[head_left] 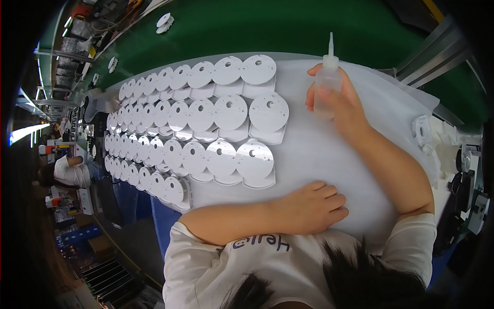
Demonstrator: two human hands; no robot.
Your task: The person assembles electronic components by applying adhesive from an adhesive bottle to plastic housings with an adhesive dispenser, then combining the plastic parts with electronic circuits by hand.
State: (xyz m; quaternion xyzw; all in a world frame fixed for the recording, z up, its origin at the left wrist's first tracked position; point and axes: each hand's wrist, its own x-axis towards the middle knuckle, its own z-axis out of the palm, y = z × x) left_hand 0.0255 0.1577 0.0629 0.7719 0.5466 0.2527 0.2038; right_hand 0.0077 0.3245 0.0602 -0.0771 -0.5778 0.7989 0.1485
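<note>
In my right hand [343, 98] is a translucent squeeze bottle [328, 81], upright, with its narrow nozzle pointing away from me. The fingers wrap round its body, above the white sheet. My left hand [314, 206] rests on the sheet close to my body, its fingers curled in and nothing showing in them. To the left of both hands stand several rows of round white plastic parts [268, 112], overlapping one another, each with a small hole. The nearest row's right-hand disc [255, 159] lies beyond my left forearm.
A white sheet [303, 149] covers the work surface over a green table [288, 36]. One loose white part [164, 23] lies on the green at the far left. Another white part [422, 130] sits at the right edge, by a metal post [429, 54]. A co-worker [72, 171] is at the left.
</note>
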